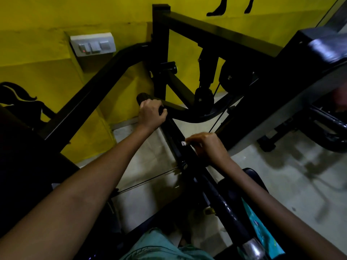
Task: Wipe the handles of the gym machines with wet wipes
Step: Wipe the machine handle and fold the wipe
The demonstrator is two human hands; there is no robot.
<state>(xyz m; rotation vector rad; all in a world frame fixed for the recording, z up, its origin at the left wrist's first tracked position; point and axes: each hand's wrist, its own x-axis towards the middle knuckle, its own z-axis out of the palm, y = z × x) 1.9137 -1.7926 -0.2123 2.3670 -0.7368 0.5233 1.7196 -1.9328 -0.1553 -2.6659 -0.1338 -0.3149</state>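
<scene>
1. Handle bar (180, 147): a long black bar of the gym machine. Its long axis runs from the near lower right, past both hands, up and away to a padded end grip (143, 97) at the far upper left.
2. Left hand (152, 114): fingers curled round the bar just below the end grip, steadying it. It is the farther hand.
3. Right hand (208, 146): nearer along the same bar, fingers curled over it, pinching a small white wet wipe (185, 143) against the bar's upper side.
4. Relation for the next stroke, as judged: unwiped bar lies up-axis from the right hand, between the two hands; the right hand is better placed to travel.
</scene>
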